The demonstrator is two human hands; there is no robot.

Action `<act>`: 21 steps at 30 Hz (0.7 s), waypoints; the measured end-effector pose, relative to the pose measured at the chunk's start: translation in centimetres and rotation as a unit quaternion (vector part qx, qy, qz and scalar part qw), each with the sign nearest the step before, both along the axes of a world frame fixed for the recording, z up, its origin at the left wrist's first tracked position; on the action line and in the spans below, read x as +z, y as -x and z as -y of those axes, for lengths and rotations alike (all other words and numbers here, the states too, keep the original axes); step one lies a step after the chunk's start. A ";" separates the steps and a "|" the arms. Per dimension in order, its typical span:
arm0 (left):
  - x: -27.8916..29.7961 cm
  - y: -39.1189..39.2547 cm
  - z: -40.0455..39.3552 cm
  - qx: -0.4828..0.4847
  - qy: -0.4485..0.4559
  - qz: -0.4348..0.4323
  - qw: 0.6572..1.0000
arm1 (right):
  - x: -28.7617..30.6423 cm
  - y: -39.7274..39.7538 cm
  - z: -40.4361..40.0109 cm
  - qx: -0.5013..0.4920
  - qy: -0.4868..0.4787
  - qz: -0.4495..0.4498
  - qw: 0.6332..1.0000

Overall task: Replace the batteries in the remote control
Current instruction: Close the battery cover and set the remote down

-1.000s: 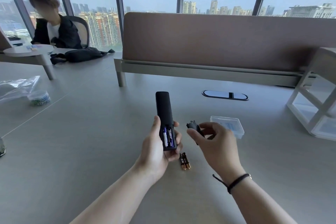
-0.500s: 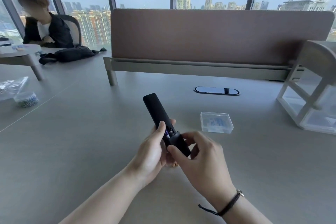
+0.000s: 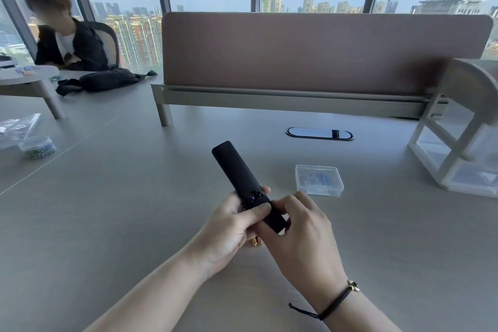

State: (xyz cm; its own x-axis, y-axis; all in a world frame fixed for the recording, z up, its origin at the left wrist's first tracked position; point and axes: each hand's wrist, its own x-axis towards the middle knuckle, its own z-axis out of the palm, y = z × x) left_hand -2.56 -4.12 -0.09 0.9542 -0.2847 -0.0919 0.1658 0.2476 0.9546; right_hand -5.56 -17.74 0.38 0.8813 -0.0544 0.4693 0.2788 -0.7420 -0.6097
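A slim black remote control (image 3: 234, 170) is held above the grey table (image 3: 107, 210), its back facing up and its far end pointing away to the left. My left hand (image 3: 229, 226) grips its near half, thumb lying across it. My right hand (image 3: 299, 226) holds the black battery cover (image 3: 272, 217) over the battery bay at the near end; no batteries show in the bay. Under my hands, the gold ends of loose batteries (image 3: 256, 242) peek out on the table. A clear plastic battery case (image 3: 319, 179) lies to the right.
A brown divider panel (image 3: 323, 54) stands across the back. A white shelf unit (image 3: 463, 137) sits at the right. A cable port (image 3: 319, 133) is set in the table. A plastic bag and small round tub (image 3: 37, 146) lie at the left. A person sits far left.
The bay with two blue batteries was exposed; my right hand brought the black cover from beside the remote onto its near end, and the batteries are now covered. The remote tilted leftward.
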 end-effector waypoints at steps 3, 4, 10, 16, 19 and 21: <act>0.1 0.0 0.0 0.020 0.020 0.002 1.000 | 0.0 0.1 -0.2 -0.005 0.000 0.008 1.000; 0.2 0.0 0.0 0.025 0.032 0.006 0.999 | 0.0 0.1 -0.3 -0.007 -0.003 0.009 1.000; 0.2 0.0 0.1 0.019 0.059 0.020 0.998 | 0.0 0.3 -0.4 -0.006 -0.005 0.020 1.000; -0.1 -0.2 0.0 0.012 0.017 0.031 0.999 | 0.0 0.1 -0.1 -0.006 0.049 -0.002 0.999; -0.2 -0.2 0.0 0.005 -0.003 0.047 0.999 | 0.1 0.1 -0.1 -0.013 0.057 -0.011 0.998; -0.3 -0.3 -0.1 0.005 -0.008 0.054 0.998 | 0.2 0.1 -0.1 -0.014 0.064 -0.010 0.998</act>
State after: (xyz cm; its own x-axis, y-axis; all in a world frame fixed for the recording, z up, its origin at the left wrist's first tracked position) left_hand -2.27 -4.06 -0.38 0.9617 -0.2741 0.0078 0.0587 0.2335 0.9706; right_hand -5.68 -17.64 0.53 0.8899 -0.0197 0.4558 0.2456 -0.8213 -0.5150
